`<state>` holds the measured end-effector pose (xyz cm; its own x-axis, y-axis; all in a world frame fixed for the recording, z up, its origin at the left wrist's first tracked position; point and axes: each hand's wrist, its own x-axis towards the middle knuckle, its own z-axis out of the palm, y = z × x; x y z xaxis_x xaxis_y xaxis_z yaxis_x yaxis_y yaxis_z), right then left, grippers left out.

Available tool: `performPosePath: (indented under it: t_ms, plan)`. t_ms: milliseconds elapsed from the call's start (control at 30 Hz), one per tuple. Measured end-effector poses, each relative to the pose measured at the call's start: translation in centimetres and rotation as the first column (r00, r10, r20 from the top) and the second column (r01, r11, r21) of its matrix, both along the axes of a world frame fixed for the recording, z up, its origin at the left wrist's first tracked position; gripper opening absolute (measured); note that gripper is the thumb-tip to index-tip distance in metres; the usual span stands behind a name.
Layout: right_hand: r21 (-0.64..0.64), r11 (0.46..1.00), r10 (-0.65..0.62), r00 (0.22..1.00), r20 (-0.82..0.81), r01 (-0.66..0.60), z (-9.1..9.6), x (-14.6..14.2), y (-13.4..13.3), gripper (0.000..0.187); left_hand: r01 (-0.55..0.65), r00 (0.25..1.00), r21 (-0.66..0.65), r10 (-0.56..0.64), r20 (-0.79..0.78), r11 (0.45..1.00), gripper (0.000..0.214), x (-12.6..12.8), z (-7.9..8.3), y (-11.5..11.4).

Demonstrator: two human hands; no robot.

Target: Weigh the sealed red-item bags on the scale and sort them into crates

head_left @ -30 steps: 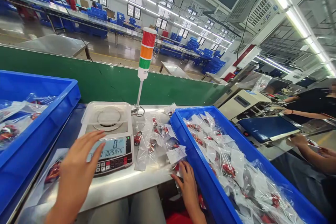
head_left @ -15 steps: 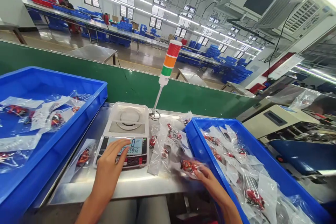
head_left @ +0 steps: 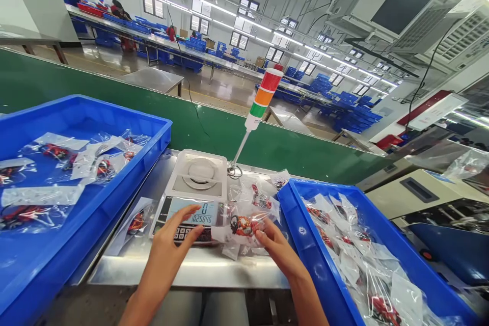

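My right hand (head_left: 277, 254) pinches a clear plastic bag (head_left: 244, 226) holding a red and black item with a white label, just right of the digital bench scale (head_left: 198, 175). My left hand (head_left: 168, 260) hovers over the scale's front, its fingers spread above the keypad and its thumb near the bag's left end. The scale's display (head_left: 193, 212) reads 0 and its round pan holds nothing. Several similar bags (head_left: 254, 196) lie in a loose heap on the steel table (head_left: 183, 270), and another bag (head_left: 135, 224) lies left of the scale.
Blue plastic crates of bagged items stand on both sides, the left crate's rim (head_left: 114, 112) and the right crate's rim (head_left: 305, 229) close to my hands. A stack light (head_left: 265, 92) rises behind the scale, before a green conveyor side panel (head_left: 114, 97).
My right hand has carried the bag left from the right crate's rim to beside the scale. My left hand has shifted right over the keypad, and the view has turned left.
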<state>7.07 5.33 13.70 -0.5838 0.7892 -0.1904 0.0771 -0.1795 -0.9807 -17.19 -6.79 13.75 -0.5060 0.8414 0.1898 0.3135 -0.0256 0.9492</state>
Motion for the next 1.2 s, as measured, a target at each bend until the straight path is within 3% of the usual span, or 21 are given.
performPosePath:
  t_ms: [67, 133, 200, 367, 467, 567, 633, 767, 867, 933, 1033, 1200]
  plan:
    - [-0.019, 0.999, 0.047, 0.999, -0.014, -0.047, -0.1, -1.1, -0.6, 0.058, 0.123, 0.976, -0.009, -0.119, 0.184, 0.992, 0.058, 0.8, 0.0, 0.3]
    - [-0.007, 0.998, 0.066, 0.998, 0.008, -0.065, -0.3, -1.8, -1.3, 0.059, 0.254, 0.932, -0.045, -0.232, 0.277, 0.966, 0.048, 1.4, -0.1, 0.5]
    - [0.071, 0.996, 0.045, 0.997, 0.066, -0.049, -0.5, -2.2, -1.9, 0.057, 0.298, 0.923, -0.092, -0.262, 0.28, 0.95, 0.036, 1.7, -0.2, 0.5]
    - [0.22, 0.975, -0.067, 0.987, 0.148, 0.034, -0.4, -2.5, -2.3, 0.052, 0.095, 0.985, -0.079, -0.082, 0.155, 0.992, 0.034, 2.1, -0.2, 0.7]
    - [0.32, 0.942, -0.143, 0.984, 0.103, 0.103, 0.9, -3.8, -1.2, 0.039, 0.002, 0.998, -0.011, -0.001, 0.065, 1.0, 0.034, 1.1, 1.6, 2.0]
    - [0.463, 0.873, -0.172, 0.985, 0.0, 0.152, 2.8, -5.9, 0.8, 0.029, -0.04, 0.999, 0.069, 0.04, 0.0, 0.997, 0.028, -1.1, 4.4, 4.8]
    - [0.549, 0.815, -0.196, 0.98, -0.045, 0.188, 3.9, -6.9, 2.2, 0.033, -0.081, 0.995, 0.145, 0.089, -0.049, 0.986, 0.027, -2.9, 6.0, 7.1]
    - [0.608, 0.762, -0.269, 0.963, -0.016, 0.223, 4.1, -6.2, 3.5, 0.04, -0.103, 0.981, 0.242, 0.139, -0.134, 0.965, 0.028, -6.2, 7.1, 11.1]
    - [0.587, 0.771, -0.347, 0.936, 0.06, 0.248, 2.5, -3.2, 3.2, 0.044, -0.037, 0.972, 0.233, 0.089, -0.219, 0.972, 0.022, -8.2, 6.0, 12.3]
    - [0.579, 0.774, -0.404, 0.904, 0.141, 0.256, 0.9, -0.5, 2.6, 0.046, -0.021, 0.96, 0.213, 0.079, -0.267, 0.977, 0.024, -9.2, 5.0, 11.8]
    - [0.626, 0.756, -0.448, 0.849, 0.28, 0.192, -2.4, 3.6, 1.4, 0.045, -0.084, 0.94, 0.219, 0.15, -0.307, 0.972, 0.035, -9.8, 3.6, 9.3]
    - [0.722, 0.684, -0.387, 0.787, 0.48, -0.105, -8.6, 7.3, -0.7, 0.059, -0.223, 0.897, 0.268, 0.305, -0.319, 0.937, 0.03, -7.7, 2.3, 4.1]
